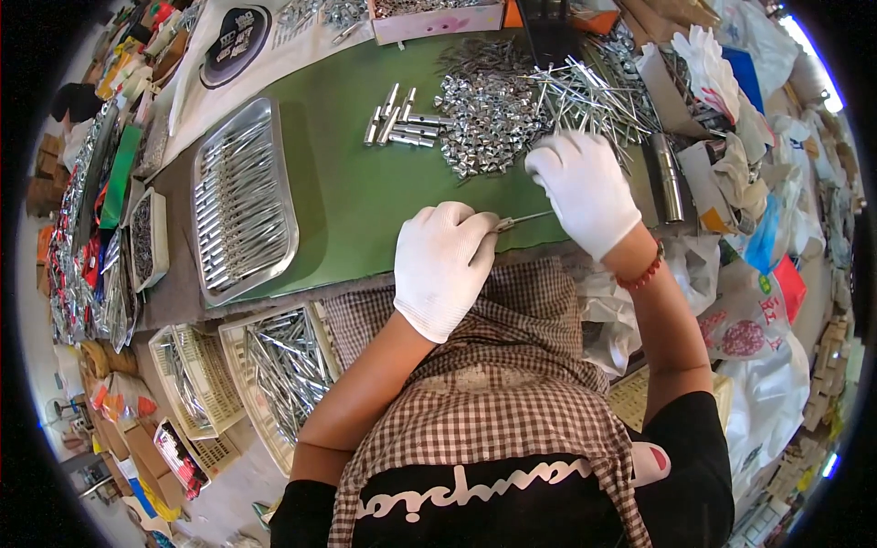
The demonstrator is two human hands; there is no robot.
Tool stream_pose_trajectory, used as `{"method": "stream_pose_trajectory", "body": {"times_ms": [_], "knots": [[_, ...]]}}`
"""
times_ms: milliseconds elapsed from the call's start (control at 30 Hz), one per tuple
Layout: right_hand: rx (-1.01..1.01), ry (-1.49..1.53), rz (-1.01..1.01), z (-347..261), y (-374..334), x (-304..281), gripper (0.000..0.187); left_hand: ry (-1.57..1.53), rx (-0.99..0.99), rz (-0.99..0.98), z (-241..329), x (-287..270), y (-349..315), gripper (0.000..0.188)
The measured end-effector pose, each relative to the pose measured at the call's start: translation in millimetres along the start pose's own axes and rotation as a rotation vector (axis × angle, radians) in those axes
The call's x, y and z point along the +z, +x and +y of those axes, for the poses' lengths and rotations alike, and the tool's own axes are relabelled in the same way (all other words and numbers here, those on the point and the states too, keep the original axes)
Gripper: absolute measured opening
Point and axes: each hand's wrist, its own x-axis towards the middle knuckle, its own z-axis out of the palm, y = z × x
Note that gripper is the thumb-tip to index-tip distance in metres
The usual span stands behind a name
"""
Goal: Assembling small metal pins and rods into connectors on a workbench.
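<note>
Both hands wear white knit gloves. My left hand (446, 269) is closed near the green mat's front edge, pinching a thin metal rod (528, 218) with a thicker end at the fingertips. The rod points right, its tip reaching close under my right hand (585, 192). That hand has its fingers curled together beside a heap of small shiny metal fittings (489, 123); whatever is in its fingertips is hidden. Behind it lies a loose pile of thin metal rods (594, 96). Several short metal tubes (402, 119) lie left of the fittings.
A metal tray (290, 215) at the left holds rows of assembled rods. Dark thin pieces (480, 57) lie behind the fittings. A thick metal cylinder (670, 178) stands at the right edge. Plastic baskets (239, 352) with metal parts sit below the table at left. A pink box (438, 25) is at the back.
</note>
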Motion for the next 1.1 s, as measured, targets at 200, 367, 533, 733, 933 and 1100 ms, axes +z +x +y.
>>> {"method": "stream_pose_trajectory", "body": {"times_ms": [200, 367, 533, 733, 933, 1100], "knots": [[0.008, 0.269, -0.044, -26.6, -15.6, -9.2, 0.016, 0.004, 0.016, 0.014, -1.7, 1.1, -1.2, 0.013], [0.119, 0.450, -0.035, -32.5, -15.0, -5.5, 0.017, -0.004, 0.022, 0.005, -1.2, 0.8, 0.0, 0.013], [-0.054, 0.208, -0.117, -41.8, 0.5, -16.5, 0.008, 0.015, 0.065, 0.029, -3.1, 0.1, -0.4, 0.008], [-0.131, 0.059, -0.098, -51.2, -0.9, -12.5, 0.006, 0.018, 0.011, -0.046, -2.2, -2.4, -1.6, 0.013], [-0.083, -0.036, -0.157, -60.4, -1.5, -16.0, 0.008, 0.043, 0.025, -0.031, -0.3, -2.2, -1.1, 0.012], [0.007, 0.146, -0.019, -50.1, -12.1, -2.7, 0.011, 0.047, 0.024, -0.018, 0.8, -1.3, -0.6, 0.012]]}}
